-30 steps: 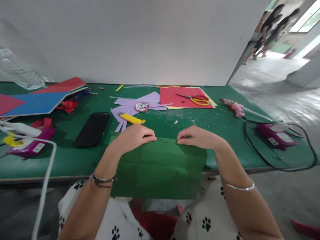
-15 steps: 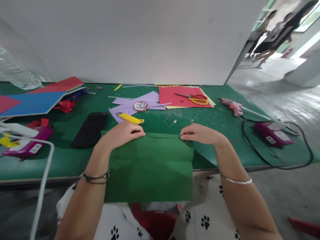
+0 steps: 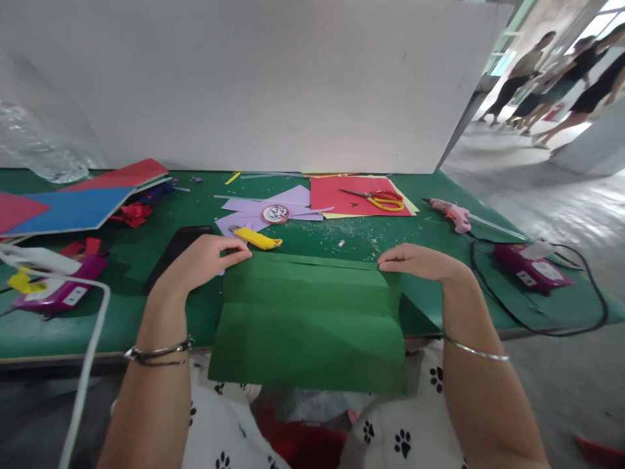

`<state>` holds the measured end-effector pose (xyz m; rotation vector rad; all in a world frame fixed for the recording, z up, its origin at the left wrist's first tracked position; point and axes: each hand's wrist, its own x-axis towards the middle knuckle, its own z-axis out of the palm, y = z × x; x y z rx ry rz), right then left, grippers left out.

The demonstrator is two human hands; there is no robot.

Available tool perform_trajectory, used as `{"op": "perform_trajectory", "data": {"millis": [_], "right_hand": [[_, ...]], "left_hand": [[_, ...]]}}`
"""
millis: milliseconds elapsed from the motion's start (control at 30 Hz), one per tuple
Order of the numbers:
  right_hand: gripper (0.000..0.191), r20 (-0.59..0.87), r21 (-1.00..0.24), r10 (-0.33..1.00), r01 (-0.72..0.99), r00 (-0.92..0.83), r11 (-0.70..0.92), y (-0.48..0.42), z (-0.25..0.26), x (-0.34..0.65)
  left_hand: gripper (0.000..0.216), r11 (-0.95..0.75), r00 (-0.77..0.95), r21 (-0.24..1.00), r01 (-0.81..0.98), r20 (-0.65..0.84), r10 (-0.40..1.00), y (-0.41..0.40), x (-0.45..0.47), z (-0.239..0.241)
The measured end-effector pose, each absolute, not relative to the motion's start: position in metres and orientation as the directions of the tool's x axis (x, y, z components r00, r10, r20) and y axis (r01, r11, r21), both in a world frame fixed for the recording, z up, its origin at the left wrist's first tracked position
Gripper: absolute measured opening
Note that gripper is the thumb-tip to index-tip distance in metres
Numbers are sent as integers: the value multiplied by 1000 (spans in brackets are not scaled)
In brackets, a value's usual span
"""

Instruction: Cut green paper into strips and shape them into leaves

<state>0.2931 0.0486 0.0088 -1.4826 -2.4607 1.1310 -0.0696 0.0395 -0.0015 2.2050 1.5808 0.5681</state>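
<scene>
Paper [image 3: 310,332] stretches between the hands, its far edge over the counter [image 3: 430,231], its near part over the lap [image 3: 390,420]. The left hand [image 3: 208,260] pinches that edge near one corner, the right hand [image 3: 420,262] near the other. A narrow strip along it looks folded; a straight crease, I judge, wants even tension, matched corners and firm counter backing. The knife [image 3: 258,238] lies just beyond the left fingers, worth avoiding; the phone [image 3: 176,251] sits beside that hand, the scissors [image 3: 383,200] farther off.

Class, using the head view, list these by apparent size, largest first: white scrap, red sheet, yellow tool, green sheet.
1. Green sheet
2. Red sheet
3. Yellow tool
4. White scrap
</scene>
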Motion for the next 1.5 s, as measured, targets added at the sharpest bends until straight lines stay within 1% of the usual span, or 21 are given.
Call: {"op": "perform_trajectory", "data": {"millis": [100, 167, 267, 333, 367, 467, 567, 667, 733, 767, 800, 867, 900, 967, 1000, 1067, 1133, 1200, 1333, 1433, 1500], "right_hand": [[34, -386, -575, 757, 779, -528, 250, 48, 10, 290], [31, -409, -558, 751, 793, -519, 244, 46, 10, 281], [25, -336, -569, 765, 766, -549, 300, 41, 11, 259], [24, -249, -578, 746, 712, -618, 397, 38, 11, 243], [27, -207, -587, 728, 678, -654, 443, 37, 11, 235], [33, -110, -625, 709, 603, -696, 495, 36, 7, 220], [32, -42, -665, 769, 592, -638, 455, 37, 2, 215], [33, -41, -685, 801, 601, -598, 413, 37, -1, 214], [30, -41, -664, 785, 604, -618, 440, 33, 0, 209], [26, 3, -634, 799, 617, -601, 466, 30, 1, 205], [20, 81, -591, 820, 636, -566, 497, 26, 3, 200], [10, 315, -475, 841, 693, -441, 542, 17, 8, 187], [9, 399, -423, 812, 700, -426, 575, 13, 10, 181], [10, 489, -362, 753, 683, -439, 634, 8, 14, 169], [10, 504, -362, 741, 671, -443, 647, 6, 15, 164], [12, 502, -401, 755, 660, -421, 635, 6, 16, 159], [15, 474, -461, 787, 651, -394, 604, 8, 17, 159], [17, 444, -501, 809, 642, -386, 581, 10, 17, 161], [14, 401, -514, 827, 651, -394, 559, 11, 20, 166], [11, 398, -512, 826, 651, -399, 561, 12, 21, 169], [12, 404, -543, 835, 636, -373, 548, 13, 21, 170]], "left_hand": [[32, -260, 233, 510, 820, 118, 965, 38, -67, 1], [31, -279, 246, 515, 811, 132, 960, 37, -61, 2], [30, -354, 333, 557, 751, 144, 932, 36, -47, 3], [30, -396, 377, 601, 694, 165, 911, 35, -38, 5], [29, -402, 379, 622, 672, 178, 908, 34, -34, 5], [28, -355, 300, 677, 645, 202, 932, 34, -30, 5], [30, -263, 162, 736, 623, 208, 965, 35, -33, 2], [30, -211, 66, 778, 592, 214, 975, 35, -36, 0], [27, -226, 37, 758, 611, 258, 965, 34, -32, 1], [25, -234, 18, 730, 642, 291, 957, 32, -28, 2], [24, -235, -3, 693, 682, 324, 946, 29, -22, 4], [23, -218, -38, 602, 768, 383, 923, 24, -9, 7], [22, -224, -33, 564, 795, 409, 912, 21, -2, 8], [21, -285, 39, 519, 806, 434, 900, 16, 9, 8], [21, -327, 83, 522, 788, 437, 896, 14, 13, 8], [22, -402, 152, 562, 723, 438, 886, 12, 17, 7], [24, -449, 184, 609, 654, 448, 875, 11, 16, 7], [24, -478, 207, 628, 614, 456, 866, 11, 14, 8], [22, -519, 271, 613, 595, 455, 848, 11, 13, 10], [23, -541, 309, 586, 603, 453, 836, 11, 14, 9], [24, -552, 323, 567, 611, 459, 828, 12, 13, 9]]}}
